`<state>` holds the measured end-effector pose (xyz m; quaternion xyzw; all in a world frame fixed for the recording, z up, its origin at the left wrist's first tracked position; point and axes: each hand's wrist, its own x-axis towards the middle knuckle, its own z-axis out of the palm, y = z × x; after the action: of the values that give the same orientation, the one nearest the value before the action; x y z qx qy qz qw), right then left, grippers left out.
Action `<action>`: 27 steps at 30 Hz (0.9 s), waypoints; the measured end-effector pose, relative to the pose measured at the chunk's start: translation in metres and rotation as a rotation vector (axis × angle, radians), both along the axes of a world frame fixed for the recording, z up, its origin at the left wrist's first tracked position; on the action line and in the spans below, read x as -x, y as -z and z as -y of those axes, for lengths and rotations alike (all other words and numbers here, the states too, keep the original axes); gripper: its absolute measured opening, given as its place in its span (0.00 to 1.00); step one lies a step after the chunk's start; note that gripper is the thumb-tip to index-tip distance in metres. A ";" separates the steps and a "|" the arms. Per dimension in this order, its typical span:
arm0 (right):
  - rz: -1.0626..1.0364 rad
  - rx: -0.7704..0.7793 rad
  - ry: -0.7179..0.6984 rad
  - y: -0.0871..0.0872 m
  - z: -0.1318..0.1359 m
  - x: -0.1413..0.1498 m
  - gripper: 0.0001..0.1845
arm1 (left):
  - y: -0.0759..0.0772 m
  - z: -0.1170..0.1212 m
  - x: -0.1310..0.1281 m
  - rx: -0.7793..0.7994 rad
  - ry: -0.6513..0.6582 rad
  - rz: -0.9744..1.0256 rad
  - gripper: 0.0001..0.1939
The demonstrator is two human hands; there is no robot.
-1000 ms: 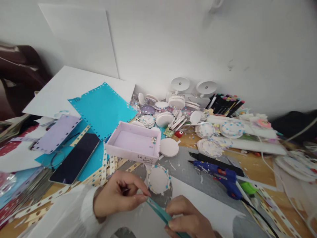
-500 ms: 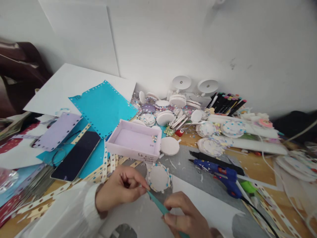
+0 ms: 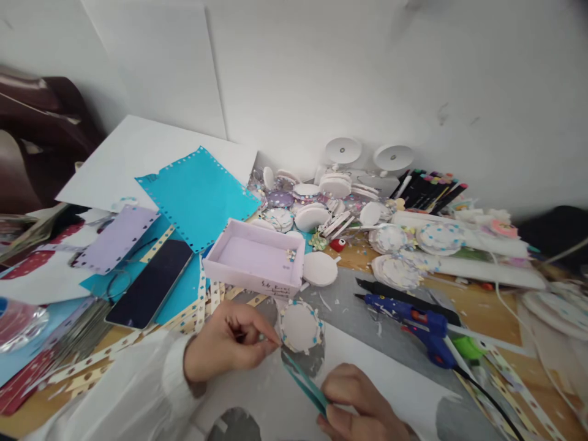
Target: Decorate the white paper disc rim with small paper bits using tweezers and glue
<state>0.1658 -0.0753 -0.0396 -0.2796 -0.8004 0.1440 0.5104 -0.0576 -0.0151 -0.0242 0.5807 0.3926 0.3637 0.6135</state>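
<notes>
My right hand (image 3: pixel 361 404) is closed round a pair of teal tweezers (image 3: pixel 305 384), whose tips point up and left and stand slightly apart. Thumb and forefinger of my left hand (image 3: pixel 236 340) are pinched together just beyond those tips; whatever sits between them is too small to make out. Right behind the fingertips lies a round white disc (image 3: pixel 301 326), its rim set with small blue and white pieces. Farther back, an open lilac box (image 3: pixel 250 285) holds a few tiny pieces in its right corner.
A blue glue gun (image 3: pixel 413 318) with a black cord lies at right. Several white discs (image 3: pixel 320 269) are heaped behind the box. Left are a phone (image 3: pixel 149 285), a blue punched sheet (image 3: pixel 197 199) and paper strips. Black markers (image 3: pixel 429 193) stand near the wall.
The tweezers' tips have parted and drawn slightly away from my left fingertips, with my right hand shifting a little right. The whole view has also shifted slightly.
</notes>
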 end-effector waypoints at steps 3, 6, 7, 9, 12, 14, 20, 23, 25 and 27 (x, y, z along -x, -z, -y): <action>0.034 0.003 -0.040 -0.005 -0.001 -0.003 0.11 | 0.002 -0.007 0.003 0.030 -0.124 0.076 0.03; 0.045 0.034 -0.054 0.002 0.000 0.003 0.08 | 0.002 -0.012 0.004 0.055 -0.186 0.135 0.08; 0.040 0.059 -0.028 0.007 0.001 0.007 0.07 | 0.002 -0.012 0.005 0.062 -0.198 0.155 0.09; 0.012 0.125 0.068 0.019 0.004 0.014 0.07 | 0.002 -0.012 0.004 0.071 -0.209 0.185 0.10; 0.005 0.210 0.179 0.030 0.007 0.017 0.09 | 0.001 -0.011 0.003 0.089 -0.195 0.217 0.11; 0.080 0.240 0.113 0.028 0.006 0.014 0.08 | 0.001 -0.010 0.003 0.105 -0.174 0.223 0.11; 0.254 0.347 0.171 0.011 0.010 0.012 0.07 | 0.001 -0.009 0.001 0.084 -0.140 0.161 0.19; 0.301 0.417 0.194 0.011 0.014 0.015 0.06 | 0.001 -0.009 0.002 0.086 -0.140 0.168 0.17; 0.280 0.403 0.126 0.011 0.013 0.014 0.07 | 0.000 -0.009 0.003 0.048 -0.165 0.169 0.14; 0.234 0.355 0.061 0.011 0.009 0.010 0.09 | -0.002 -0.010 0.003 -0.016 -0.196 0.148 0.12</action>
<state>0.1562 -0.0843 -0.0502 -0.4039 -0.8075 0.2337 0.3607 -0.0610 -0.0053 -0.0227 0.5160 0.3983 0.4668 0.5977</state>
